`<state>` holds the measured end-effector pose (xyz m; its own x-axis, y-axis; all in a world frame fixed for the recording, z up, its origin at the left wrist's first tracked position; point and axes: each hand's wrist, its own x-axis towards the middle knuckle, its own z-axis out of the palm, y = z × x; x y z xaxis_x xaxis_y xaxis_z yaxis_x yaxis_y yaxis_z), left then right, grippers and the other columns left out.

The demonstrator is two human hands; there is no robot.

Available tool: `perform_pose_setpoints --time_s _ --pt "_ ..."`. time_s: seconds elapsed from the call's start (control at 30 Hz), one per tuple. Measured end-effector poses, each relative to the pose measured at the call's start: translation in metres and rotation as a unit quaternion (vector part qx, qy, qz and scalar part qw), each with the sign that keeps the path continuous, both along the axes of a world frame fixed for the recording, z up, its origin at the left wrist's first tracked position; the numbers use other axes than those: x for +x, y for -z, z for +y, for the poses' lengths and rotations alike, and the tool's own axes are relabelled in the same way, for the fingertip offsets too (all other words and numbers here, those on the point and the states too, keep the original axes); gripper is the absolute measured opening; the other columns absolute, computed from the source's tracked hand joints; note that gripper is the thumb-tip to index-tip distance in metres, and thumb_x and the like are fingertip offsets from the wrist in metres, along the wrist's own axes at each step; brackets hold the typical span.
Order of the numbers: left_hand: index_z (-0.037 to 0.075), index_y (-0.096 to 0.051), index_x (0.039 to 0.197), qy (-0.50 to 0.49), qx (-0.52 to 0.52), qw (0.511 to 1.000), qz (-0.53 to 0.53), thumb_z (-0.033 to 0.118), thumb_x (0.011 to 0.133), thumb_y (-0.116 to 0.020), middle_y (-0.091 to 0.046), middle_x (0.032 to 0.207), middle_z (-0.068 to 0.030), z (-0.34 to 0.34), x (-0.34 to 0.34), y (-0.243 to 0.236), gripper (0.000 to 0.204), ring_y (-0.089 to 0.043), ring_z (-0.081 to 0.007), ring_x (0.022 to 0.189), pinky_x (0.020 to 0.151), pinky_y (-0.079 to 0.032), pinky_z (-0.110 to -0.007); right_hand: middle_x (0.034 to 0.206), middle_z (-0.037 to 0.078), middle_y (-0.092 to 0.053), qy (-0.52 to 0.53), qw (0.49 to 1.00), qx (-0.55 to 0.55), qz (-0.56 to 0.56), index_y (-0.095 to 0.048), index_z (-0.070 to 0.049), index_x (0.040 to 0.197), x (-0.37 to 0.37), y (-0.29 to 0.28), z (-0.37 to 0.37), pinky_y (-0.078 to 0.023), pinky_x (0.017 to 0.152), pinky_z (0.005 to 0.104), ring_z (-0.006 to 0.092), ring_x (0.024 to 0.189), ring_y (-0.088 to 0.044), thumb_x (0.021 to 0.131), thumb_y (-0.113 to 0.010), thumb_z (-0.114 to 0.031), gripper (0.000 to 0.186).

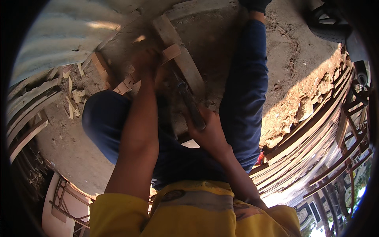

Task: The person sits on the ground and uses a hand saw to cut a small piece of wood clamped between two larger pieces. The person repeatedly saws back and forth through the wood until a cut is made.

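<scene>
My right hand (211, 128) is wrapped round the dark handle of a long hand tool (189, 103). A narrow metal part runs from the handle toward the far left; shadow keeps me from telling its exact kind. Farther out, my left hand (147, 62) is smeared by motion and lies in shade, so its fingers do not show clearly. Close to its right side, a small reddish-brown wood block (171, 51) lies across a thick grey timber (182, 59). I cannot tell whether the left hand touches that block.
Several small cut wood blocks (125, 85) lie by my left knee, and offcuts (74, 98) are scattered farther left. Corrugated sheet (75, 35) stands at the far left. Long boards (300, 150) are stacked on the right, below a vehicle wheel (327, 23).
</scene>
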<state>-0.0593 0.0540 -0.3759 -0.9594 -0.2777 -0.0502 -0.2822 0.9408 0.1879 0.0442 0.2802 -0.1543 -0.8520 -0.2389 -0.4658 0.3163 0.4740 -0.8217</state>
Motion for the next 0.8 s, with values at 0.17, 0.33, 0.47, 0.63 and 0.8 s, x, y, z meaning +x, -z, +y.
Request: perform_pose_setpoints --time_s 0.17,0.33,0.47,0.63,0.8 --pt "0.011 -0.069 0.096 -0.088 -0.011 0.993 -0.078 0.035 0.09 -0.047 -0.067 0.094 -0.0123 -0.006 0.002 0.025 0.033 -0.065 -0.034 0.086 0.076 -0.051 -0.048 0.06 0.013 -0.058 0.017 1.0 -0.008 0.014 -0.06 0.005 0.09 0.046 -0.056 0.023 -0.043 0.049 0.0295 0.0106 0.052 -0.058 0.085 -0.062 -0.003 0.009" --pt "0.01 -0.068 0.094 0.035 -0.041 0.994 -0.097 0.034 0.09 -0.047 -0.067 0.095 -0.0123 0.001 -0.005 -0.012 0.032 -0.065 -0.0342 0.084 0.072 -0.052 -0.049 0.06 0.012 -0.059 0.013 0.999 -0.016 -0.042 -0.06 0.004 0.089 0.007 -0.009 -0.001 -0.044 0.049 0.0292 0.0103 0.053 -0.06 0.087 -0.06 -0.003 0.007" --pt "0.009 -0.066 0.096 -0.007 -0.057 0.998 -0.025 0.029 0.089 -0.05 -0.066 0.094 -0.0135 -0.015 0.004 0.039 0.026 -0.065 -0.0332 0.085 0.071 -0.052 -0.048 0.06 0.011 -0.058 0.009 1.0 -0.003 0.011 -0.06 0.004 0.087 0.047 -0.053 0.026 -0.042 0.047 0.0296 0.0104 0.051 -0.057 0.088 -0.059 -0.003 0.007" --pt "0.005 -0.069 0.088 -0.035 0.056 0.998 -0.008 0.041 0.089 -0.045 -0.067 0.091 -0.0182 -0.01 -0.001 0.034 0.043 -0.065 -0.0362 0.085 0.075 -0.05 -0.048 0.06 0.012 -0.058 0.007 1.0 0.0 -0.025 -0.059 0.003 0.088 0.028 -0.055 0.019 -0.044 0.048 0.03 0.0119 0.051 -0.059 0.087 -0.06 -0.003 0.007" --pt "0.005 -0.07 0.088 -0.095 0.091 0.987 -0.096 0.041 0.09 -0.043 -0.068 0.088 -0.018 -0.026 -0.006 0.057 0.045 -0.066 -0.0362 0.083 0.073 -0.05 -0.05 0.059 0.012 -0.058 0.005 0.999 0.005 -0.036 -0.059 0.003 0.086 0.04 -0.067 0.017 -0.043 0.047 0.0295 0.0112 0.05 -0.057 0.086 -0.061 -0.003 0.006"
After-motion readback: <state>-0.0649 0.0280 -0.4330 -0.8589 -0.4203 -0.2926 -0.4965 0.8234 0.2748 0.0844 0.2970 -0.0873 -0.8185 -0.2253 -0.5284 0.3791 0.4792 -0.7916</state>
